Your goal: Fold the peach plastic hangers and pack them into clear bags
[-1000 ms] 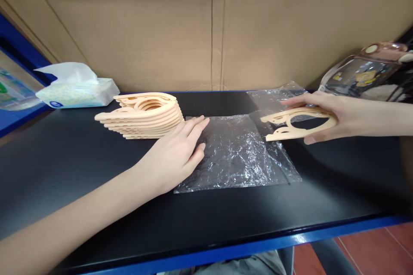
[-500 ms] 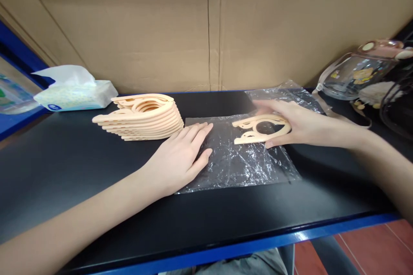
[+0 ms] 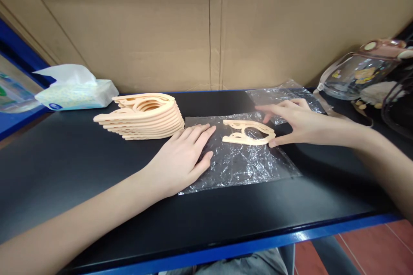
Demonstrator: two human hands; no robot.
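A cream plastic folding hanger, folded up, lies flat on a clear plastic bag. My left hand rests with fingers stretched out on the left side of the bag. Above the hanger's rounded end hovers my right hand, its fingers spread; the thumb tip is at the hanger's edge, and whether it touches I cannot tell. Left of the bag stands a neat stack of the same folded hangers, close to my left fingertips.
Another clear plastic bag lies behind my right hand. A tissue pack sits at the back left. At the back right are a transparent bottle with a strap and dark items. Cardboard walls the back of the black table.
The hanger has moved slightly left on the bag and lies flatter. My right hand has let go of it, its fingers opening wider. My left hand has stayed in place.
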